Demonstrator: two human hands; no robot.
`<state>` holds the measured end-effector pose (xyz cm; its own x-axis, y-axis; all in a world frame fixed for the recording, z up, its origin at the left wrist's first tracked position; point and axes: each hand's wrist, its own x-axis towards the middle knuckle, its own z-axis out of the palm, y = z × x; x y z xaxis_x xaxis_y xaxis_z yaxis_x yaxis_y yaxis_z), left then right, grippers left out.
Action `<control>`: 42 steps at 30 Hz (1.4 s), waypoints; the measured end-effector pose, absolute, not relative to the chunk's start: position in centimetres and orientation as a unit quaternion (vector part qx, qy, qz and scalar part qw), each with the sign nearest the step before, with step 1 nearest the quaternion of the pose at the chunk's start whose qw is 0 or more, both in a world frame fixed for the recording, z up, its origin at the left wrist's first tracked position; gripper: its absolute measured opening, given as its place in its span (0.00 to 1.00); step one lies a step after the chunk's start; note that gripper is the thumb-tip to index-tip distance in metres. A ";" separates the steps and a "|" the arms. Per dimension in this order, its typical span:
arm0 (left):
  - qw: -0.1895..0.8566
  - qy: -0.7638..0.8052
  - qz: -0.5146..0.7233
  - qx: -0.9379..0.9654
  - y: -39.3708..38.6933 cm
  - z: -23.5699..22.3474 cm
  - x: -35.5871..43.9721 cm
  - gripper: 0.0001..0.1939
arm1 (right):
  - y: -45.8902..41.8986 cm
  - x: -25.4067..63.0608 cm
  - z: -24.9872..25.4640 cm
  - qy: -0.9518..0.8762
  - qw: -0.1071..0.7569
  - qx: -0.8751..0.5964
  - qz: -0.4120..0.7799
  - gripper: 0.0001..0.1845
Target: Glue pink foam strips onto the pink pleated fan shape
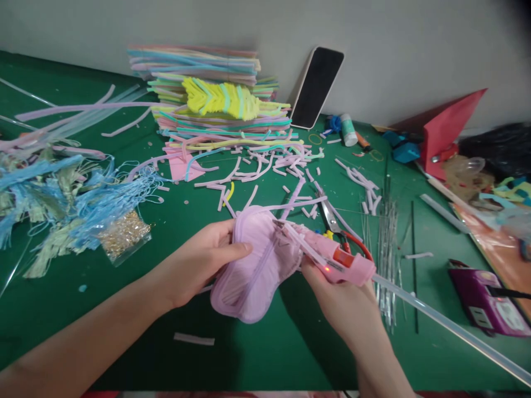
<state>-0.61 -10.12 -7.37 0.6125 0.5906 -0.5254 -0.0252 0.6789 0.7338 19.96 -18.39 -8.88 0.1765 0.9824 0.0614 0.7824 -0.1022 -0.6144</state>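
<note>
My left hand point(211, 257) grips the left side of a lilac pipe-cleaner piece point(257, 260) with rounded lobes, thumb on top and fingers hidden beneath. In my right hand point(340, 298) is a pink hot glue gun point(327, 249), a small red light glowing on its side. The gun's nozzle points left and reaches the upper right edge of the lilac piece; whether it touches is hard to make out. A long clear glue stick point(452, 326) sticks out of the gun's back. Scissors with red handles point(329, 215) lie just behind the gun.
Bundles of coloured pipe cleaners point(199, 63) and a phone point(317, 85) stand at the back. Lilac offcuts point(257, 166) litter the middle. Blue tassels point(95, 193) and a bag of gold bits point(124, 235) lie left. Metal wires point(384, 249) and a purple box with a cord point(485, 298) are right.
</note>
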 end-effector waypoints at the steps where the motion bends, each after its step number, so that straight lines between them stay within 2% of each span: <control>1: 0.824 0.401 0.186 0.355 -10.1 -7.4 -0.6 0.20 | -18.4 19.9 -8.9 -0.602 0.264 -0.729 0.190 0.19; 8: 0.822 0.403 0.184 0.357 -10.1 -7.3 -0.6 0.20 | -18.7 19.9 -8.7 -0.553 0.277 -0.768 0.167 0.13; 15: 0.824 0.400 0.186 0.356 -10.0 -7.4 -0.6 0.21 | -18.5 19.3 -7.6 -0.562 0.268 -0.754 0.211 0.13; 23: 0.812 0.411 0.195 0.366 -10.3 -7.1 -0.3 0.14 | -18.6 19.2 -7.2 -0.543 0.263 -0.767 0.216 0.14; 28: 0.817 0.406 0.184 0.365 -10.3 -6.8 -0.3 0.17 | -18.5 19.3 -7.0 -0.576 0.252 -0.755 0.188 0.15; 34: 0.824 0.394 0.174 0.367 -10.3 -6.9 -0.4 0.20 | -18.5 19.7 -7.7 -0.684 0.197 -0.695 0.104 0.20; 39: 0.827 0.391 0.175 0.364 -10.2 -6.9 -0.4 0.20 | -18.5 19.6 -7.8 -0.707 0.198 -0.675 0.074 0.23; 42: 0.827 0.387 0.177 0.367 -10.1 -7.1 -0.5 0.19 | -18.6 19.7 -7.7 -0.687 0.209 -0.691 0.086 0.21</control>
